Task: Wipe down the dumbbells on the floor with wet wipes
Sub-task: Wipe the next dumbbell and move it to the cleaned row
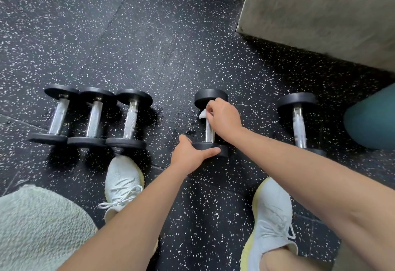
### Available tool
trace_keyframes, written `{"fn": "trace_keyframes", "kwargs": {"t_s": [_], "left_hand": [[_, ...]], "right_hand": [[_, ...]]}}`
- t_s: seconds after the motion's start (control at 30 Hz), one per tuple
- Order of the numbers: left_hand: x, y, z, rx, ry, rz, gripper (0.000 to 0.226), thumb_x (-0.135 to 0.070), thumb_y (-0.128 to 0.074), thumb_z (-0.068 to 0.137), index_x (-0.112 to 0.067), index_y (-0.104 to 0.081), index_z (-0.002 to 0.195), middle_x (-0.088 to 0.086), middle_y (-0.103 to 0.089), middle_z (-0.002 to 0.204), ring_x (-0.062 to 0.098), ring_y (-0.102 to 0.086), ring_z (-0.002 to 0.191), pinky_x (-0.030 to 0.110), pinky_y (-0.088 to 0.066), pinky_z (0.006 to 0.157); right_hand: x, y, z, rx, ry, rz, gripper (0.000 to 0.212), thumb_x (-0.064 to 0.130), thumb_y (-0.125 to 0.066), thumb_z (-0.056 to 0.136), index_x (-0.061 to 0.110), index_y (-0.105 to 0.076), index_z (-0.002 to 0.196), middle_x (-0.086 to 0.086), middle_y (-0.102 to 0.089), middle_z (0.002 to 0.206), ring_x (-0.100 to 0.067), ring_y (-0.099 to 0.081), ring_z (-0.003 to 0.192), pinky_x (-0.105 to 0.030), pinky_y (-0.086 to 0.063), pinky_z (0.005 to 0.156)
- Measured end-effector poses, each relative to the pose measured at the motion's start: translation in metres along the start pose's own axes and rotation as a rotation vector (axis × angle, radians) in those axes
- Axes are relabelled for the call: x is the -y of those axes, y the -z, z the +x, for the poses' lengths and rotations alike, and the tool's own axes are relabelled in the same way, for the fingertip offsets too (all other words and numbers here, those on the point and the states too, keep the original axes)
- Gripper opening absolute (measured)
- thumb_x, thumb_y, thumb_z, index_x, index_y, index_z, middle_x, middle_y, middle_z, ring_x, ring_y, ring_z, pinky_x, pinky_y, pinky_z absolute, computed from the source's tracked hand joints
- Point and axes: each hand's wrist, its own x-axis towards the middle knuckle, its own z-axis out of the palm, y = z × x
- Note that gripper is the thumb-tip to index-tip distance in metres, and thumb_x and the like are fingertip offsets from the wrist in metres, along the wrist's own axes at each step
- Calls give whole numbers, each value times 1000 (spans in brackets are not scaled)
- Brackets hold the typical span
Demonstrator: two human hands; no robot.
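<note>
Right grip pinches the wet wipe against the dumbbell handle — left grip holds its near plate (curled round the rim) on the speckled floor.

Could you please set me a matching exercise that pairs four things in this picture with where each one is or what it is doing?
Column one:
1. left hand
2. right hand
3. teal object
4. left shoe

Column two:
A. at the right edge of the view
B. holds a wipe against the handle
C. toe by the row of three dumbbells
D. grips the near head of a dumbbell

Pairs: 1-D, 2-B, 3-A, 4-C
</note>
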Motion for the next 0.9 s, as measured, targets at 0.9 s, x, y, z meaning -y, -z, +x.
{"fn": "trace_keyframes", "kwargs": {"t_s": [0.9], "left_hand": [[-15,-2,10,64,42,101,75,-66,-96,55,-14,-53,89,0,-57,90,21,-57,83,40,-53,83]], "right_hand": [[-23,17,-23,211,218,-23,10,22,-65,91,22,-75,95,3,-66,100,-25,-64,90,-36,-51,72]]}}
